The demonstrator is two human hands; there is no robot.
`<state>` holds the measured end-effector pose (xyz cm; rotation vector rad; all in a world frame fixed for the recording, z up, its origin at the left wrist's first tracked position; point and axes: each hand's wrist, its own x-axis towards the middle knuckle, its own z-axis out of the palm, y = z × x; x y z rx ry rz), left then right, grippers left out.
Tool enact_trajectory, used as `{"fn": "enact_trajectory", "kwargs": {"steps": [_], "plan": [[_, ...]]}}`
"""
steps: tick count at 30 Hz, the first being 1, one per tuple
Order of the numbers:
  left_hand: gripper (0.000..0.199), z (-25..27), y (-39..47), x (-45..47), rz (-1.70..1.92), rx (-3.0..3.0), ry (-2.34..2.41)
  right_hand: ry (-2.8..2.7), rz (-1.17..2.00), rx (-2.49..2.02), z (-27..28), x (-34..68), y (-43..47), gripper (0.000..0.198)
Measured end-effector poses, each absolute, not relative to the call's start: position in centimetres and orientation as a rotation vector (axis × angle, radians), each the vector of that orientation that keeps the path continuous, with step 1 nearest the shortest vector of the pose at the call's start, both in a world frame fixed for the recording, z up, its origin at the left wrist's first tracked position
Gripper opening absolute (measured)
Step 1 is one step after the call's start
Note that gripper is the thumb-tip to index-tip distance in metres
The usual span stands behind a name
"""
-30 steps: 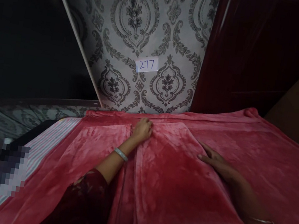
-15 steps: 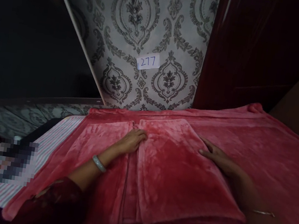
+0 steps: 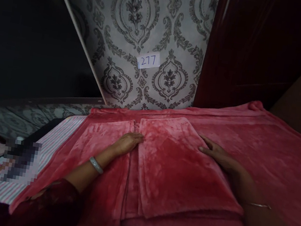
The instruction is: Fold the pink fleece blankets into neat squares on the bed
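A plush red blanket (image 3: pixel 279 162) lies spread out, with two folded panels on it meeting near the middle. My left hand (image 3: pixel 129 142) lies at the inner edge of the right folded panel (image 3: pixel 181 174), its fingers closed over that edge; the fingertips are partly hidden. At the panel's outer right edge rests my right hand (image 3: pixel 219 153), thumb apart from its stretched fingers, touching the cloth. The left folded panel (image 3: pixel 105 132) lies flat beneath and beside my left forearm. Between the two panels runs a narrow gap.
A striped cloth (image 3: pixel 49 143) shows under the blanket at the left, with a blurred-out patch (image 3: pixel 21 161) over it. Behind stand a patterned wall (image 3: pixel 175 37) with a paper marked 277 (image 3: pixel 148 60), a dark red panel (image 3: pixel 240 58) and a large dark screen-like surface (image 3: pixel 31 42).
My left hand has drawn slightly left along the panel's edge. The right hand stays at the outer edge. The view has shifted a little, showing the blanket's near edge.
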<state>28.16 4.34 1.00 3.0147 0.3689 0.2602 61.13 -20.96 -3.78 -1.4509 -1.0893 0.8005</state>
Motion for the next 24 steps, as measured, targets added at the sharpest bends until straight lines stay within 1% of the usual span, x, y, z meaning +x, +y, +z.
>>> {"fn": "enact_trajectory", "kwargs": {"steps": [3, 6, 8, 10, 11, 14, 18, 21, 24], "plan": [[0.037, 2.6, 3.0, 28.9, 0.237, 3.082, 0.344, -1.099, 0.824, -1.422, -3.9, 61.2, -20.9, 0.075], [0.043, 3.2, 0.6, 29.8, 0.315, 3.084, 0.261, -1.092, 0.856, -1.402, -3.9, 61.1, -21.0, 0.076], [0.059, 2.5, -1.0, 30.1, 0.27, 3.058, 0.24, -1.089, 0.848, -1.413, -3.8, 61.1, -21.1, 0.075], [0.078, 1.0, -1.9, 29.9, 0.119, 3.026, 0.281, -1.089, 0.836, -1.418, -3.8, 61.1, -21.1, 0.074], [0.083, 0.3, -2.1, 29.7, 0.048, 3.008, 0.307, -1.089, 0.835, -1.414, -3.8, 61.1, -21.2, 0.073], [0.083, -1.0, -2.1, 29.1, -0.037, 2.974, 0.351, -1.077, 0.856, -1.397, -3.9, 61.0, -21.2, 0.074], [0.08, -0.1, -3.6, 29.0, -0.03, 2.93, 0.412, -1.079, 0.847, -1.389, -4.1, 61.1, -21.1, 0.074], [0.083, 0.6, -6.7, 28.5, 0.01, 2.93, 0.266, -1.08, 0.851, -1.375, -4.1, 61.2, -21.0, 0.076], [0.088, -0.2, -9.3, 27.8, -0.008, 2.925, 0.107, -1.056, 0.881, -1.358, -4.1, 61.0, -21.1, 0.075]]}}
